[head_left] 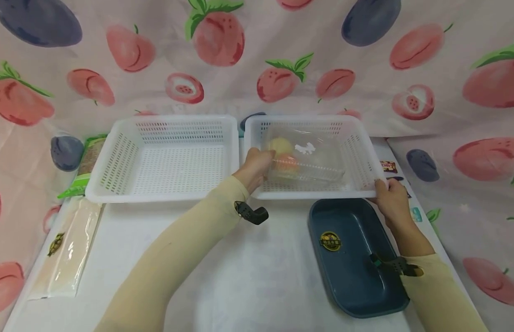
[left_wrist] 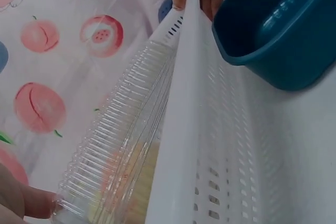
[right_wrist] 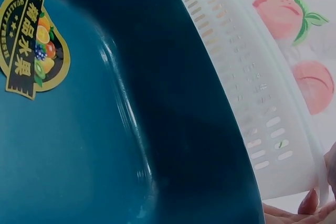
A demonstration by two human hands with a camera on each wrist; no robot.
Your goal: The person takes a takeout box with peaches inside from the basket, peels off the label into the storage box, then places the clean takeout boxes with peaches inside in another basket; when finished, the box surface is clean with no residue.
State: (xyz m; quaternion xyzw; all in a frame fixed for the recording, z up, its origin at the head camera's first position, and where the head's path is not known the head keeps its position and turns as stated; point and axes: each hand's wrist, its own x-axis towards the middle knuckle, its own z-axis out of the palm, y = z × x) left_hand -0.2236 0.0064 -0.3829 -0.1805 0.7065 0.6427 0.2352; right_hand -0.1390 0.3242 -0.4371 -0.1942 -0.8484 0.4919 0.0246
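Note:
In the head view, my left hand (head_left: pixel 257 168) pinches the left end of a clear plastic clamshell box (head_left: pixel 321 159). The box lies tilted within the right white basket (head_left: pixel 311 194). A pale yellow round item (head_left: pixel 281 146) and an orange-red one (head_left: pixel 287 162) show through the plastic; I cannot tell whether they are inside or beneath it. My right hand (head_left: pixel 393 203) grips the basket's front right corner, thumb over the rim. The left wrist view shows the box's ribbed edge (left_wrist: pixel 115 135) along the basket rim (left_wrist: pixel 178 114).
A second white basket (head_left: pixel 174 198) stands to the left. Below the right basket sits a dark blue tub (head_left: pixel 352 276) with a round fruit sticker (head_left: pixel 330 241). At left lie a green packet (head_left: pixel 87 161) and a clear bag of pale contents (head_left: pixel 70 249). Small packets (head_left: pixel 388 166) lie at right.

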